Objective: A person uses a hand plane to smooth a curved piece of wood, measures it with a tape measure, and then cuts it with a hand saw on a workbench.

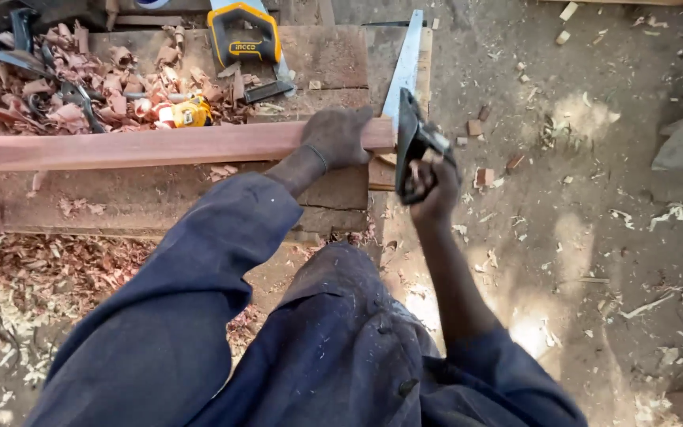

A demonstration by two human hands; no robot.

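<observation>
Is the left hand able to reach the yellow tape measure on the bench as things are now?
Probably yes. The left hand rests on the reddish plank, and the yellow tape measure lies just beyond it among wood shavings, nothing covering it.

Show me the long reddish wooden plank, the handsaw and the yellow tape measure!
Long reddish wooden plank (136, 147), head view, middle of its top face.
Handsaw with black handle (405, 67), head view, metal blade.
Yellow tape measure (187, 115), head view, its case.
</observation>
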